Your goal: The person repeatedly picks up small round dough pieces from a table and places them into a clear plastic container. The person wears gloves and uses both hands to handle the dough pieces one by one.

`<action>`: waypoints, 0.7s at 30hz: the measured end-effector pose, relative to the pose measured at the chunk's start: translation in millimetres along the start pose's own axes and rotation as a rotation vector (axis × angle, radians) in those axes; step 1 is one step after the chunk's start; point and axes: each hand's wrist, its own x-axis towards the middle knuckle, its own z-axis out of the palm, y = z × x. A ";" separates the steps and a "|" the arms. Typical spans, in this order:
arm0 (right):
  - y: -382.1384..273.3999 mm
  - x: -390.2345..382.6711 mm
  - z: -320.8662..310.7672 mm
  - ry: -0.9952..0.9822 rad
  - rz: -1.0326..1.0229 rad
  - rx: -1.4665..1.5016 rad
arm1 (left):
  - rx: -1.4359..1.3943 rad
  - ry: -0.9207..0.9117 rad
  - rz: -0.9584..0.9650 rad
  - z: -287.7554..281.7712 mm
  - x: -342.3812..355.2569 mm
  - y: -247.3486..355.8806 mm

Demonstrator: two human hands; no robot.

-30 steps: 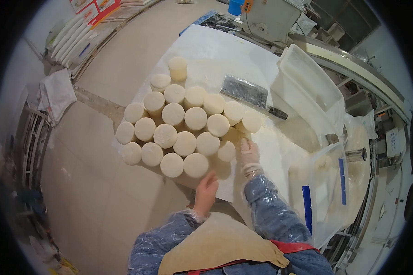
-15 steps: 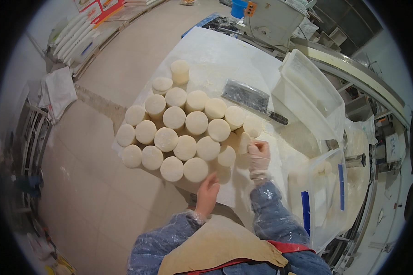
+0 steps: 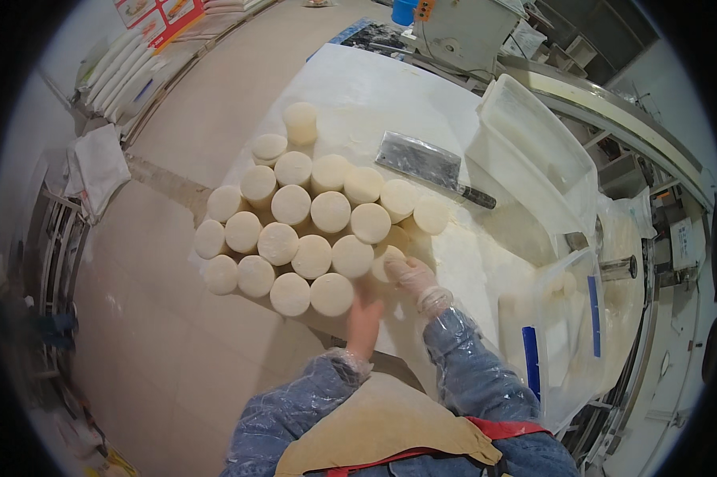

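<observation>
Disc topping the stack at the cluster's near right has the right hand on its near right edge; pinch or light rest, I cannot tell. The left hand blurs beside the nearest stack, its finger state unclear. Light, level rim contact should avoid dents or leaning. The near table edge runs close by; bare tabletop gives room rightward, short of the cleaver farther off and the clear bin.

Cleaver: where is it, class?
In the head view, right of centre on the white table, the cleaver lies between the pale cylinders and a plastic bin.
</observation>
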 end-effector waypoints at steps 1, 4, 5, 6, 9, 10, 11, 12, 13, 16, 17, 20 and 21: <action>-2.4 3.7 -2.5 0.000 0.118 -0.076 | -0.108 -0.014 0.016 0.3 1.0 -1.2; -9.6 16.0 -1.9 -0.107 0.170 -0.135 | -0.109 -0.010 -0.053 -2.5 3.7 -5.7; -10.6 18.0 -0.2 -0.197 0.150 -0.108 | -0.147 0.007 -0.118 -4.3 4.5 -6.9; -11.1 15.5 2.2 -0.263 0.155 -0.090 | -0.175 0.003 -0.140 -5.8 4.5 -7.5; -7.6 -6.6 4.6 -0.155 -0.217 -0.720 | -0.087 -0.039 -0.153 -6.8 -1.6 -3.8; -5.8 -17.9 1.7 -0.101 -0.184 -0.529 | 0.015 -0.022 -0.145 -5.5 -4.4 -0.7; -2.6 -30.9 -3.0 -0.002 -0.221 -0.326 | -0.210 -0.148 -0.030 -2.8 -10.8 2.9; 0.3 -48.2 -11.0 0.033 -0.308 -0.092 | -0.185 -0.226 0.030 0.4 -17.5 7.0; 3.8 -59.4 -21.4 0.157 -0.330 0.042 | -0.151 -0.286 0.060 2.7 -24.9 11.0; 12.0 -65.3 -54.0 0.517 -0.863 -0.287 | 0.102 -0.540 0.210 5.2 -42.3 18.7; 15.0 -59.0 -62.2 0.694 -1.138 -0.487 | 0.134 -0.530 0.176 7.0 -47.2 18.0; 24.2 -28.7 -80.2 0.603 -0.519 -0.723 | 0.260 -0.495 -0.012 8.2 -53.6 10.3; 25.5 -16.7 -80.0 0.615 -0.721 -0.733 | 0.250 -0.497 0.027 8.0 -55.1 7.0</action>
